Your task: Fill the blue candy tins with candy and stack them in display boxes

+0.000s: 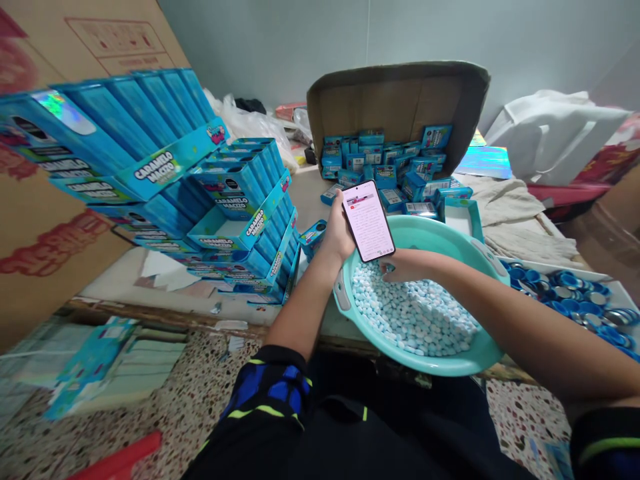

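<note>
My left hand [339,230] is wrapped round a smartphone [369,223], its lit screen facing me, over the left rim of a turquoise basin [425,363]. The basin holds a heap of small light blue and white candies [425,317]. My right hand [400,265] reaches into the basin just below the phone. Its fingers are curled at the candies, and whether anything is between them is too small to tell.
Stacked blue candy display boxes [240,233] rise at the left. Behind the basin, a tipped cardboard box [395,100] spills small blue packets [385,177]. A white tray [620,293] of blue round pieces sits right, below a white bag [545,133].
</note>
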`<state>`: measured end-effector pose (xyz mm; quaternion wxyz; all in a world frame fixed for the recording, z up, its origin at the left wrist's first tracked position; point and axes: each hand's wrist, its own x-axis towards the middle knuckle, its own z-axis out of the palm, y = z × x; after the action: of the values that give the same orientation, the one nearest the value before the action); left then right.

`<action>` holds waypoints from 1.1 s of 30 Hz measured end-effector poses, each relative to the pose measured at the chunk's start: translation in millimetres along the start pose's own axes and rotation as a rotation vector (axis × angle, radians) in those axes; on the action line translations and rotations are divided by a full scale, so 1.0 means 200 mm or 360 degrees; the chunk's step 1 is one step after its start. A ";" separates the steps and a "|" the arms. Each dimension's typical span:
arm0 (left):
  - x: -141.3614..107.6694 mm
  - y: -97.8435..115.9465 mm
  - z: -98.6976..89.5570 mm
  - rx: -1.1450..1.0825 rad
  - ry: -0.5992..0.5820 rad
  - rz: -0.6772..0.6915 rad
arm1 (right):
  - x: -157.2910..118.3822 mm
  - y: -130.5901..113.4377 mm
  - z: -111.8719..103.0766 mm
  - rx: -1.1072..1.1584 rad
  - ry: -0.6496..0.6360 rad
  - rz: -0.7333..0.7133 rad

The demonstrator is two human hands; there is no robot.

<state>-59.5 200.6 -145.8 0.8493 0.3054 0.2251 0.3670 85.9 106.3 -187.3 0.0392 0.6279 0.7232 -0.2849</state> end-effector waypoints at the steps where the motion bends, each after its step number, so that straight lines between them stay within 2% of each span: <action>1: 0.00 0.00 0.00 0.0005 -0.0006 -0.0003 | 0.00 0.00 0.00 0.0004 0.0003 -0.0002; 23: 0.00 0.00 0.00 -0.0048 -0.0040 -0.0034 | -0.01 -0.02 -0.01 0.0023 0.0002 -0.0010; 33: -0.01 0.00 0.02 -0.0101 -0.0033 -0.0046 | 0.02 0.00 0.01 -0.0034 0.0012 -0.0020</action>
<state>-59.6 198.0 -142.6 0.8661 0.2787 0.2089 0.3586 85.2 108.6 -190.9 0.0415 0.6240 0.7302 -0.2750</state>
